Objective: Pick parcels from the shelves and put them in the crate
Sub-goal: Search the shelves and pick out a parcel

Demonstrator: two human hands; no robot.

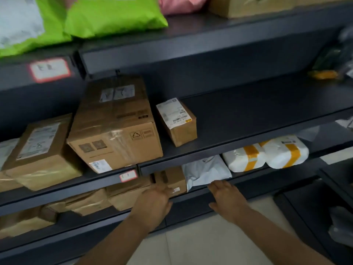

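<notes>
A small brown box (172,178) and a grey poly mailer (206,170) sit side by side at the front of the lower shelf (267,176), the mailer touching the box at its 3 o'clock side.

The left hand (152,201) reaches up from 7 o'clock toward the box. Its fingers (164,189) are stretched out and close together, with the tips against the box's lower front face, and they are not wrapped round anything.

The right hand (226,197) lies palm down just below the mailer. Its fingers (216,186) are straight and slightly spread, and the tips come up to the mailer's near edge at 11 o'clock. Blur hides whether they touch the mailer. This hand holds nothing.

At 2 o'clock from the mailer, on the same shelf, two white parcels bound in yellow tape (244,157) (286,152) lie pressed together. At 9 o'clock from the brown box lie crumpled brown paper parcels (86,201).

On the middle shelf (248,119), a small labelled carton (177,121) stands at 12 o'clock from the hands. A large taped carton (116,127) is at its 9 o'clock, and another carton (38,150) lies further left. Green mailers (112,16) lie on the top shelf. Pale floor tiles (200,241) show between the forearms.
</notes>
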